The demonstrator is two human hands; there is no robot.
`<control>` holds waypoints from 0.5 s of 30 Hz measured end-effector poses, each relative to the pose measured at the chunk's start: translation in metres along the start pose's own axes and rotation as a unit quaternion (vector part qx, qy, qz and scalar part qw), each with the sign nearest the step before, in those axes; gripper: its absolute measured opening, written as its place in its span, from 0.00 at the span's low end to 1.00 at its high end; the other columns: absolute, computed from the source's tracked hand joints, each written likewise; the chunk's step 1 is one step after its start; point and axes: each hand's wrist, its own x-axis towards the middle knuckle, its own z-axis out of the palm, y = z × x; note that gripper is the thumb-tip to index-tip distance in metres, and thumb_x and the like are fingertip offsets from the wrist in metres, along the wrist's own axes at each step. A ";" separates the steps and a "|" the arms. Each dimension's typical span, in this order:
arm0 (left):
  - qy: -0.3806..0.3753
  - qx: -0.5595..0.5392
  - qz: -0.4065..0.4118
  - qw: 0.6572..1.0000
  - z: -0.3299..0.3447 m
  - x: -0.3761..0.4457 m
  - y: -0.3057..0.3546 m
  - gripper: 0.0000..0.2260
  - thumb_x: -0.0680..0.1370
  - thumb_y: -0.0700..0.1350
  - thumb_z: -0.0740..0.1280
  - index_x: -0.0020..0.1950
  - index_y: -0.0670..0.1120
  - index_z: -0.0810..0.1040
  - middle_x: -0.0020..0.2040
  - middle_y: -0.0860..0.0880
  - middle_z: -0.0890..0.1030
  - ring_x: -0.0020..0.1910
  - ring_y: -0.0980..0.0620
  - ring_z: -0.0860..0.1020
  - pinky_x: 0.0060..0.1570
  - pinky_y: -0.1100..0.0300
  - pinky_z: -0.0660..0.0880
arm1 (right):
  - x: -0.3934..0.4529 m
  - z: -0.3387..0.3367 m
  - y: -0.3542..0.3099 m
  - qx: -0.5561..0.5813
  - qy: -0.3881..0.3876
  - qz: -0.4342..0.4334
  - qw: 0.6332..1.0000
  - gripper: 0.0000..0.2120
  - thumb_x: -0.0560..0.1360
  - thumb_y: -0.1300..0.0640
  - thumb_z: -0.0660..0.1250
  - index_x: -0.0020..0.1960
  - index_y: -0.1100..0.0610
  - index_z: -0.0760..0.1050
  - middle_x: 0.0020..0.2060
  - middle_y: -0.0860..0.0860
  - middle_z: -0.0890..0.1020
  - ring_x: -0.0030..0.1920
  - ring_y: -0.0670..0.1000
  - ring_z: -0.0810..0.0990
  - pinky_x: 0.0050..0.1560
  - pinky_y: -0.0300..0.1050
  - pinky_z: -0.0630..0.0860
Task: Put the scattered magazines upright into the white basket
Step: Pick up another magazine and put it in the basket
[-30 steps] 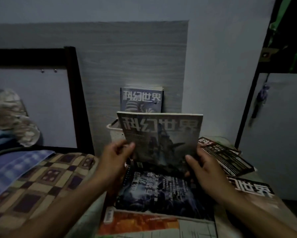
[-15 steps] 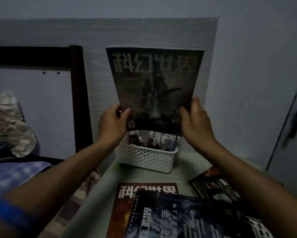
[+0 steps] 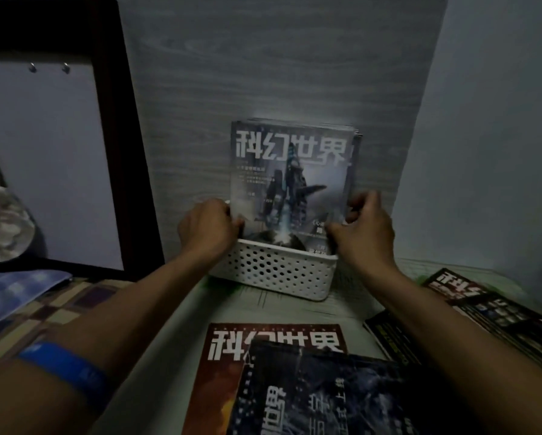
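Note:
A dark-covered magazine (image 3: 290,180) stands upright with its lower end inside the white perforated basket (image 3: 276,273) against the wood-grain wall panel. More magazine edges show just behind it. My left hand (image 3: 208,226) grips its lower left edge at the basket's rim. My right hand (image 3: 362,230) grips its lower right edge. On the table in front lie a red-covered magazine (image 3: 232,356) and a dark blue one (image 3: 326,394) overlapping it. At the right edge lie two more dark magazines (image 3: 489,312), partly hidden by my right forearm.
A dark wooden bed frame (image 3: 119,127) stands at the left, with a checkered blanket (image 3: 43,312) below it. The basket sits at the back of a pale green table (image 3: 175,334) in the corner of grey walls.
The magazine was lifted from the table, held high in front of the wall, then lowered into the basket. Both hands came down with it to the rim.

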 end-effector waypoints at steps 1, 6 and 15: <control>-0.005 0.003 -0.001 1.000 0.001 -0.001 0.001 0.11 0.77 0.55 0.68 0.40 0.49 0.79 0.39 0.49 0.80 0.37 0.49 0.76 0.37 0.57 0.68 | -0.001 0.001 0.001 0.020 0.015 0.021 0.999 0.16 0.72 0.60 0.74 0.53 0.56 0.69 0.38 0.45 0.73 0.35 0.42 0.72 0.31 0.36 0.64; -0.029 -0.022 -0.008 0.999 -0.006 -0.018 0.005 0.14 0.79 0.55 0.64 0.57 0.47 0.77 0.54 0.46 0.80 0.50 0.44 0.78 0.45 0.54 0.70 | -0.011 -0.004 -0.001 0.022 -0.036 0.032 0.999 0.05 0.74 0.61 0.70 0.49 0.57 0.75 0.42 0.50 0.79 0.43 0.50 0.79 0.41 0.41 0.74; -0.205 -0.078 0.234 0.947 -0.039 -0.159 0.002 0.22 0.74 0.62 0.66 0.64 0.53 0.74 0.62 0.50 0.76 0.60 0.51 0.74 0.59 0.52 0.74 | -0.104 -0.102 0.014 -0.164 -0.381 -0.110 0.903 0.22 0.71 0.42 0.72 0.61 0.49 0.75 0.57 0.46 0.81 0.54 0.47 0.80 0.58 0.50 0.78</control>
